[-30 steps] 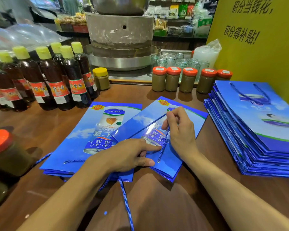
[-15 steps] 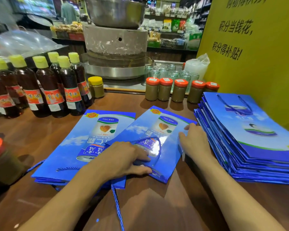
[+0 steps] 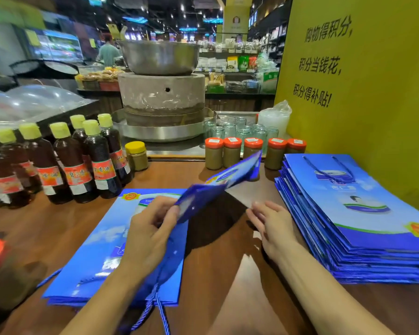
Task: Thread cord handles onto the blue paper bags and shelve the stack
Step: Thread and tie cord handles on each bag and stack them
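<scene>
A view from a head-worn camera looked down at a wooden shop counter [image 3: 228, 286]. The left hand [image 3: 153, 235] gripped a blue paper bag [image 3: 215, 187] by its near edge, fingers curled round it, and held it off the counter, tilted up and away. The bag was blurred. The right hand [image 3: 273, 226] hovered just beside it, fingers relaxed and holding nothing, near a tall stack [image 3: 348, 233] of corded bags on the right. Under the left wrist lay a flat pile [image 3: 90, 262] of more blue bags, with loose blue cord [image 3: 159, 308] trailing off its near edge.

The risks appeared to lie at the bag's far end. Its raised corner sat close to a row of orange-lidded jars [image 3: 231, 153], and a wide swing could likely tip one. A one-handed hold on a glossy edge might slip or crease the paper. The trailing cord could catch the wrist and drag the pile askew. The stack looked fanned out at its left edge, so a bag dropped on carelessly might slide off. Dark sesame-oil bottles [image 3: 102, 160] stood well to the left.
</scene>
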